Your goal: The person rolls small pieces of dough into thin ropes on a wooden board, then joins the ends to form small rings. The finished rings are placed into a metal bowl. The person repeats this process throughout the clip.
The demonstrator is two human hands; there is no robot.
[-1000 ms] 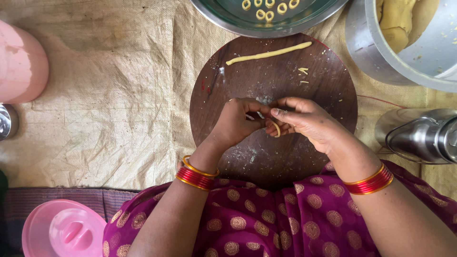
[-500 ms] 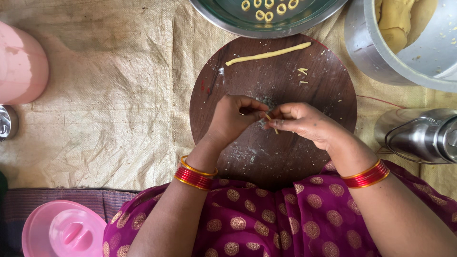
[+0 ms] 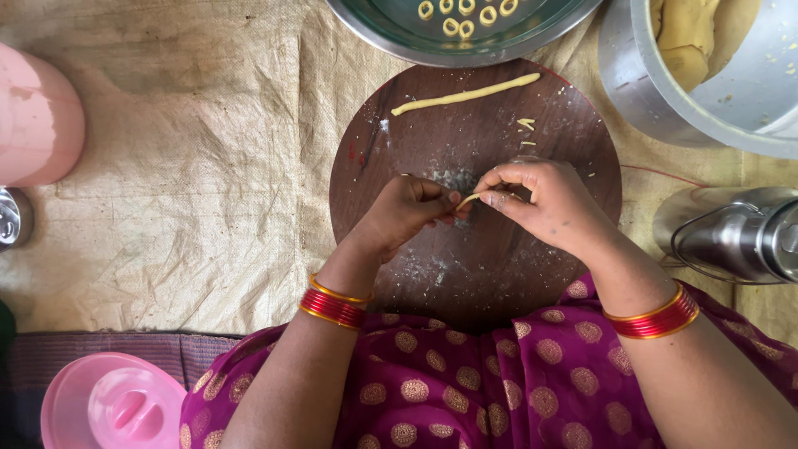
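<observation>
My left hand (image 3: 407,212) and my right hand (image 3: 544,199) meet over the middle of a round dark wooden board (image 3: 465,258). Between their fingertips they pinch a thin yellow dough strip (image 3: 467,199), most of it hidden by the fingers. Both wrists wear red and gold bangles. A long rolled dough rope (image 3: 465,93) lies across the far part of the board, with a few small dough scraps (image 3: 525,125) near it. White flour dusts the board under the hands.
A steel plate (image 3: 465,29) with several small dough rings sits beyond the board. A steel pot (image 3: 706,75) of yellow dough stands at top right, a steel container (image 3: 731,237) at right. Pink plastic vessels sit at the left edge (image 3: 33,116) and bottom left (image 3: 112,403). Woven sacking (image 3: 191,183) covers the floor.
Both hands have shifted slightly up the board and drawn the dough out; it now shows as a short strip stretched between the fingertips instead of a curled piece.
</observation>
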